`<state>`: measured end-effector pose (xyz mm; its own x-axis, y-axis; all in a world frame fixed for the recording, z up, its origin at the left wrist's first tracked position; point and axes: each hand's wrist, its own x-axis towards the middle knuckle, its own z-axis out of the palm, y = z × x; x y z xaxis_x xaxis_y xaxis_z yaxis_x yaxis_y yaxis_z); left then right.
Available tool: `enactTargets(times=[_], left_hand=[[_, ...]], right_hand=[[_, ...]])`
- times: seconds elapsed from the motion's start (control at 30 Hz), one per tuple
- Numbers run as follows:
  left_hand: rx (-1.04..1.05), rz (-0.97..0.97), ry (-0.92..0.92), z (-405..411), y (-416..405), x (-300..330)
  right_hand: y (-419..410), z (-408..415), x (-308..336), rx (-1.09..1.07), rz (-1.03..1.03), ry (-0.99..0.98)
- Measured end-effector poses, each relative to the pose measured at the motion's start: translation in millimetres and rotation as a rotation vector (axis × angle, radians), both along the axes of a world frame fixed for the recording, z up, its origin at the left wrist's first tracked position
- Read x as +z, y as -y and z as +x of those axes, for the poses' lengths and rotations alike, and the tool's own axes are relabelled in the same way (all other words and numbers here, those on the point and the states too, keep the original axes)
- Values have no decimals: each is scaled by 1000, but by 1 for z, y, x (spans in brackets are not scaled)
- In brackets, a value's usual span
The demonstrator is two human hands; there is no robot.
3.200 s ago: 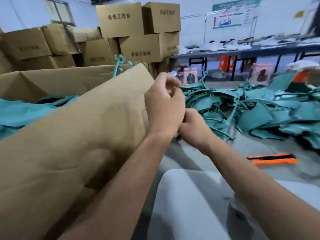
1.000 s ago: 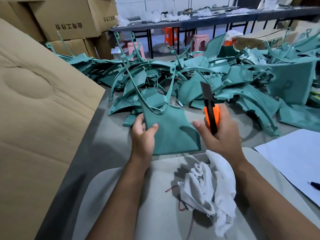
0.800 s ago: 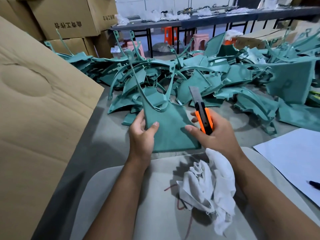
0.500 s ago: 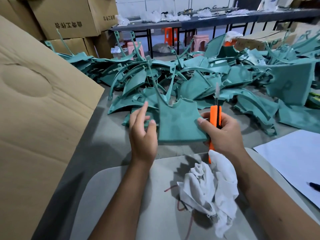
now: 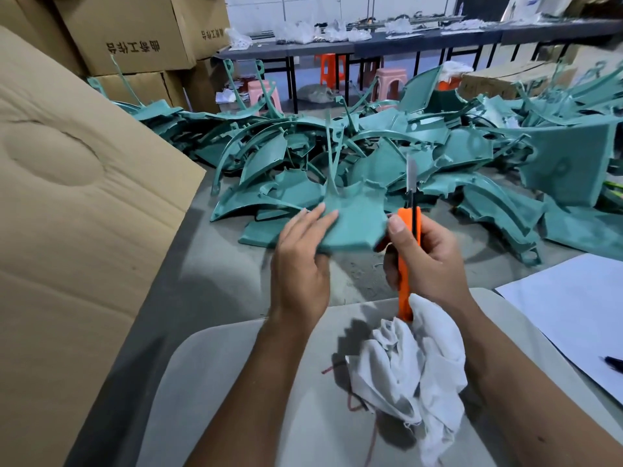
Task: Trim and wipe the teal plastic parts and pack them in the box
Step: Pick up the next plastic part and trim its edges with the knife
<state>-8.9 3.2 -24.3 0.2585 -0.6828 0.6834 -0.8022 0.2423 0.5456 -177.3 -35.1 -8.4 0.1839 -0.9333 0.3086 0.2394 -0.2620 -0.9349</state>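
Note:
A flat teal plastic part (image 5: 354,219) with a thin sprue stem rising from its far edge is held above the grey table. My left hand (image 5: 300,261) holds its left side, fingers laid straight over the top face and the thumb hidden underneath. My right hand (image 5: 424,261) grips an orange utility knife (image 5: 406,264), blade up, and its thumb presses on the part's right edge. A crumpled white rag (image 5: 411,369) hangs below my right wrist. The brown cardboard box flap (image 5: 77,210) fills the left side.
A big heap of teal parts (image 5: 438,156) covers the far table. A white paper sheet (image 5: 573,308) with a pen lies at the right. Stacked cartons (image 5: 135,32) stand back left, and a long dark bench with stools runs along the back.
Both hands came away from the box and took up a part and the knife. Over the last second the part tipped flatter and lifted, and the knife swung upright against its right edge.

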Motion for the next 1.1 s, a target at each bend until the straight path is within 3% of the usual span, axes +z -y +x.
enactTargets(times=[0.1,0.2,0.33,0.43,0.6,0.7,0.83,1.1], left_hand=[[-93,-79,-538,-4,-2,7],[-222,-87,-1145,-3,4,13],[-340,-13,-1503,4,3,14],[-464,-37,-1634,6,2,18],[-605,-8,-1773,1,-1,21],[-527,46,-1920,1,2,21],[-391,194,-1792,0,3,18],[-618,275,-1956,5,0,21]], right_hand=[[2,0,0,13,6,12],[3,-2,-2,-51,-69,-107],[4,-2,-5,-64,-94,-193],[5,-3,-7,-108,-162,-354],[5,-8,-4,-96,-495,-627],[2,-7,-2,28,-596,-687],[3,-6,-5,119,-626,-733],[1,-3,-5,85,-663,-764]])
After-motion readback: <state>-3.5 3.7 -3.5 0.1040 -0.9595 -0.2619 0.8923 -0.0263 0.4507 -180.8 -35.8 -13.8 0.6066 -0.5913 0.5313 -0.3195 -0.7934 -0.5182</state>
